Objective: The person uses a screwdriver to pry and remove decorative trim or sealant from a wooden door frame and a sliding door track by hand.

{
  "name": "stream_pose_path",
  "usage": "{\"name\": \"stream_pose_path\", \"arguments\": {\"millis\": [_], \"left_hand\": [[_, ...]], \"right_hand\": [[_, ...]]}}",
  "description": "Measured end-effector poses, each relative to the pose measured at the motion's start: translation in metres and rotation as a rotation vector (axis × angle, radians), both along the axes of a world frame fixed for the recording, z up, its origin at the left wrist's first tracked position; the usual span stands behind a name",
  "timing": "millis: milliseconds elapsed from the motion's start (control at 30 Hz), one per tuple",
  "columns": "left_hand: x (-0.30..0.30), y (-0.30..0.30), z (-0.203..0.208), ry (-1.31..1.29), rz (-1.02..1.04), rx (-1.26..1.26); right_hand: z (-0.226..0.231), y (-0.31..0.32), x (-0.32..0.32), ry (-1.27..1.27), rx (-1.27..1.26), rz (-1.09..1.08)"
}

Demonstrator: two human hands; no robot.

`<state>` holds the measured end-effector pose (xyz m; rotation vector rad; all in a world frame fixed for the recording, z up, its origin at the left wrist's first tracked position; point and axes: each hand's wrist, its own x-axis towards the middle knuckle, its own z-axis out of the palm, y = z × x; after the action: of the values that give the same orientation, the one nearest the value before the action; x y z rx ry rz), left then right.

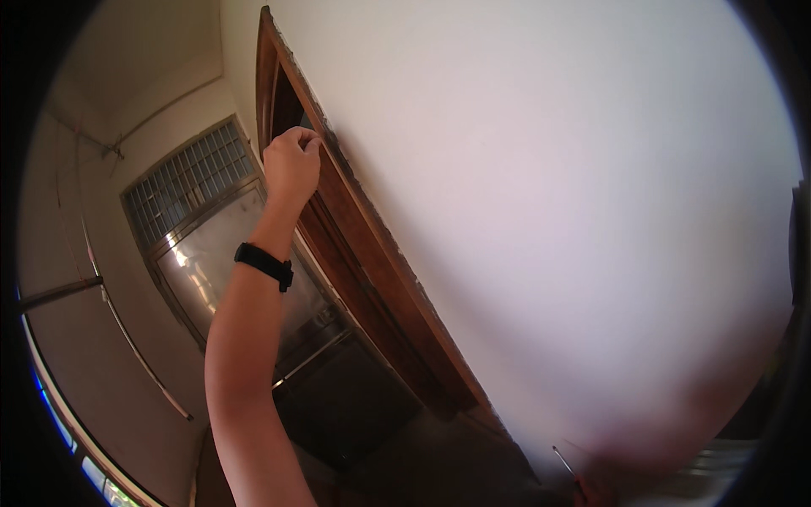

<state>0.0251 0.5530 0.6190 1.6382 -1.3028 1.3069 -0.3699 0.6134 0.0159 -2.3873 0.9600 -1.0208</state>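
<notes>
My left hand [293,165] is raised to the upper part of a brown wooden door frame [372,253]. Its fingers are curled, with thumb and forefinger pinched together at the frame's edge. Whatever sits in the pinch, if anything, is too small to make out. A black band [263,264] circles that wrist. Low on the right, a screwdriver [564,461] with a thin metal shaft points up and to the left. Around its handle at the lower edge, my right hand [596,492] shows only as a dim reddish shape, apparently closed on it.
A broad white wall [557,220] fills the right side, meeting the frame along a rough edge. Behind my left arm stands a shiny metal door [224,249] under a barred window [187,182]. A thin hanging rod [135,355] is at the left.
</notes>
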Motion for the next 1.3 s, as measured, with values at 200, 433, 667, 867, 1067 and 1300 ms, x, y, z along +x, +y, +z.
{"name": "stream_pose_path", "arguments": {"millis": [200,433,667,867,1067,1300], "left_hand": [[0.013,0.011,0.010,-0.544,0.048,0.055],[0.016,0.018,0.031,-0.905,0.130,0.174],[0.016,0.016,0.038,-1.104,0.131,0.286],[0.024,0.014,0.046,-1.257,0.086,0.354],[0.030,0.012,0.058,-1.433,0.017,0.371],[0.037,0.011,0.065,-1.563,0.005,0.309]], "right_hand": [[0.003,0.005,0.002,-0.030,-0.001,0.007],[0.007,0.006,0.005,-0.026,-0.005,0.016],[0.014,0.014,0.013,-0.057,0.212,-0.077],[0.015,0.025,0.020,0.065,0.175,-0.132],[0.017,0.032,0.030,0.053,0.173,-0.171],[-0.003,0.037,0.043,0.050,0.159,-0.246]]}}
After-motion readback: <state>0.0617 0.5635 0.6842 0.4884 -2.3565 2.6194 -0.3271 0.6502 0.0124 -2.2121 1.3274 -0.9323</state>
